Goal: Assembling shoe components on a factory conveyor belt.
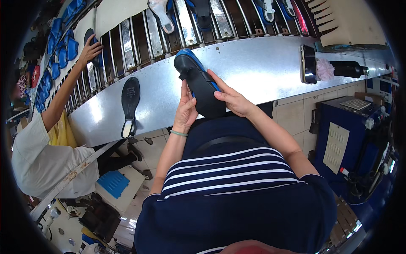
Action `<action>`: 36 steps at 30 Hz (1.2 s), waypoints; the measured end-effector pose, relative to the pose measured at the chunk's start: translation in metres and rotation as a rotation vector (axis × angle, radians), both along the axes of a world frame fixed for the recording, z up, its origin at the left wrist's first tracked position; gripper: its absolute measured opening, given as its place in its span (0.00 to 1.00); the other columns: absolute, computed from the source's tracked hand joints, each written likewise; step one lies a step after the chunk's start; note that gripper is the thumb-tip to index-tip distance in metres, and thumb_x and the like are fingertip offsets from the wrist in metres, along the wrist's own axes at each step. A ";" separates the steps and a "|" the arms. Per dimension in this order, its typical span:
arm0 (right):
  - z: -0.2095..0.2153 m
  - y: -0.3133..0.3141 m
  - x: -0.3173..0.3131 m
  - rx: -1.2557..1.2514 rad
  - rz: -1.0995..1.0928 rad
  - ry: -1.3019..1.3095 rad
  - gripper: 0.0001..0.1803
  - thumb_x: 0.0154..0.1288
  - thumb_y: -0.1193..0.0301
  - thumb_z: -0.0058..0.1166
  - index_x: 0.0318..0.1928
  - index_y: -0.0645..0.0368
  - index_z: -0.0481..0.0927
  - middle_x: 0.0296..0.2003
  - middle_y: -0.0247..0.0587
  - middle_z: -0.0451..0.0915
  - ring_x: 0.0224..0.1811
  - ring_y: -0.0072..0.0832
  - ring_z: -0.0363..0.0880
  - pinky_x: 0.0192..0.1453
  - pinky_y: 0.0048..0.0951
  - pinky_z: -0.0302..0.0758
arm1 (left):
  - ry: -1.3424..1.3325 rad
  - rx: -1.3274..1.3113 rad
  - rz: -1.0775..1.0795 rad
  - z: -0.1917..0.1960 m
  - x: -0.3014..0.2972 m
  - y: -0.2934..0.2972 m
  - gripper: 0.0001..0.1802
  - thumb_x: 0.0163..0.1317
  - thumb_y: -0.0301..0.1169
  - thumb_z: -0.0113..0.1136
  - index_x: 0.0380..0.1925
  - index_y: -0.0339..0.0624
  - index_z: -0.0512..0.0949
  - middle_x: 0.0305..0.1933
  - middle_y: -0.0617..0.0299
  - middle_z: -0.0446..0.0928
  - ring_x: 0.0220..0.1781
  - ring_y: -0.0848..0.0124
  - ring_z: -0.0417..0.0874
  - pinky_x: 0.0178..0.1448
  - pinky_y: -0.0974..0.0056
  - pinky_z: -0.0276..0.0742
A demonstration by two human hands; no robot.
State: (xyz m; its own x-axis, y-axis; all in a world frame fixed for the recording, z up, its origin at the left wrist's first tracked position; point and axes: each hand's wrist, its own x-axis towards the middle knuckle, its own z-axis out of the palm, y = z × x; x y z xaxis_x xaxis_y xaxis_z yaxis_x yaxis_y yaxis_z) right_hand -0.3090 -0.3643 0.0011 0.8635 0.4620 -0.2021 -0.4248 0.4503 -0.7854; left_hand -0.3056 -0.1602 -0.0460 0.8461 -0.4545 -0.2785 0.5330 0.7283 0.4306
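Between my two hands is a heeled shoe (207, 95) with its black sole facing up; its small heel lies toward the far end, and blue material shows along its edges. My left hand (186, 108) grips the shoe's left side, and a green bangle circles that wrist. On the other side my right hand (232, 98) has its thumb on the sole edge and fingers along the side. Left of my hands, a loose black shoe sole (130, 95) with a pale patch at its near end lies on the metal worktop (249, 63).
Beyond the worktop runs a roller conveyor (126, 40) carrying several shoes. At left, a co-worker's hand (90, 51) touches a dark shoe there. Blue shoe parts (69, 46) hang farther left. A black bottle (347, 69) lies at right, above a dark blue machine (338, 127).
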 end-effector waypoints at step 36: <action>-0.001 0.006 0.001 -0.262 -0.133 -0.103 0.32 0.78 0.61 0.41 0.75 0.57 0.50 0.73 0.44 0.56 0.75 0.30 0.53 0.76 0.29 0.49 | -0.156 0.219 0.029 0.030 0.008 -0.018 0.51 0.61 0.20 0.60 0.77 0.56 0.41 0.78 0.59 0.47 0.78 0.65 0.53 0.78 0.60 0.49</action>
